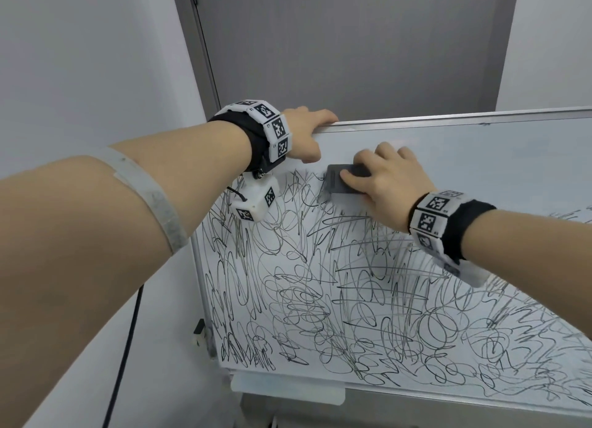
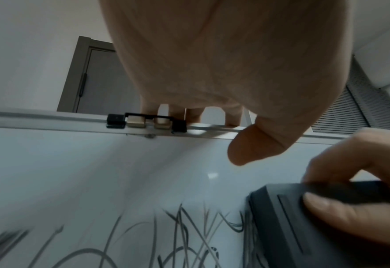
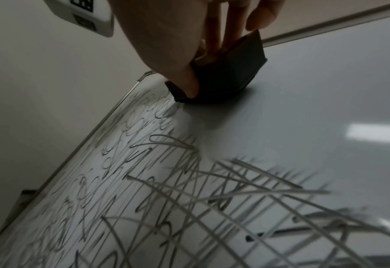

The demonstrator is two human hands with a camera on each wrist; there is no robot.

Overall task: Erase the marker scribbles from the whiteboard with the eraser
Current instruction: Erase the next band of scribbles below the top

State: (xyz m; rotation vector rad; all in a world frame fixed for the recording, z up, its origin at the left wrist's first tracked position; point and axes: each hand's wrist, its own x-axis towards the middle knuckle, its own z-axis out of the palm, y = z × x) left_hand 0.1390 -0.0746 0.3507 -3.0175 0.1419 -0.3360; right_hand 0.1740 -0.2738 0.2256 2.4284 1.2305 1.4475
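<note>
- While left hand (image 1: 304, 132) grips the whiteboard (image 1: 480, 158) top edge, right hand (image 1: 384, 184) grasps eraser (image 1: 339, 180), flat at upper left.
- Wiping step; top band looks clean.
- Next: sweep down through scribbles (image 1: 352, 299), pressure kept.

Both arms are bare to the upper frame edges, with no sleeves. At upper centre of the head view, the left wrist (image 1: 256, 132) wears a black fabric band (image 1: 246, 129) ringed by white blocks (image 1: 272, 129), each printed with a black-and-white square code. Below it hangs a white camera box (image 1: 254, 203) bearing two such codes, with a thin black cable (image 1: 237, 193) looping at its side. A translucent whitish strap (image 1: 150, 196) crosses the left forearm. At right, the right wrist (image 1: 448, 229) wears a matching black band and coded white blocks (image 1: 431, 216).
</note>
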